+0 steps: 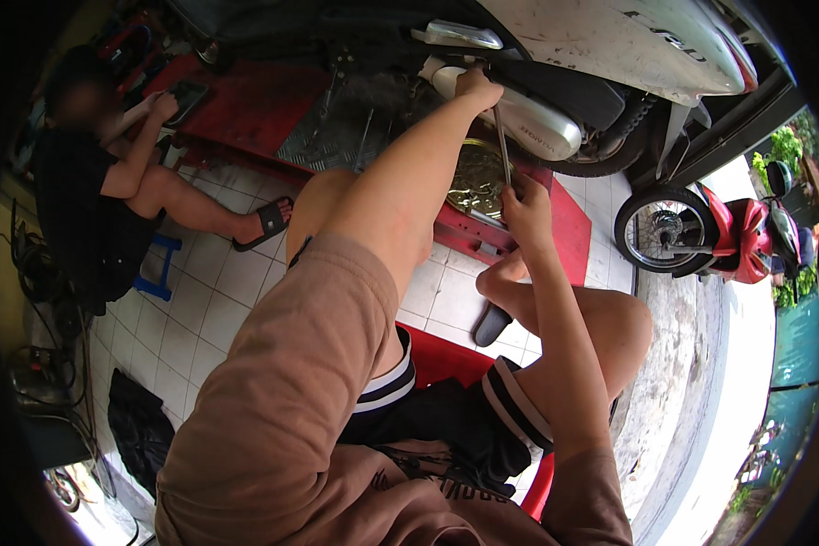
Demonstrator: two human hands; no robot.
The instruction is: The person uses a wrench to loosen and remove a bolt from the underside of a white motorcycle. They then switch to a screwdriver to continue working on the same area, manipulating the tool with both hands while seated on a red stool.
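Note:
A long, thin metal bar [503, 146] slants down from the side of a scooter [601, 45]. My left hand [479, 89] is closed around its upper end, close to the scooter's silver exhaust cover [528, 116]. Lower down, my right hand [527, 211] grips the other end of the bar. My fingers hide both ends, so the tool's head cannot be made out. Behind the bar, a round pan [471, 177] with a shiny, yellowish inside sits on the red lift platform [569, 214], below the exhaust cover.
Tools lie on the metal tread plate [323, 136] at the left. Beyond it, a seated person [91, 173] holds a dark tablet-like thing [188, 100]; a blue stool [159, 268] is beneath. A red motorbike [737, 232] stands at the right. Black cloth [139, 423] lies on the tiles.

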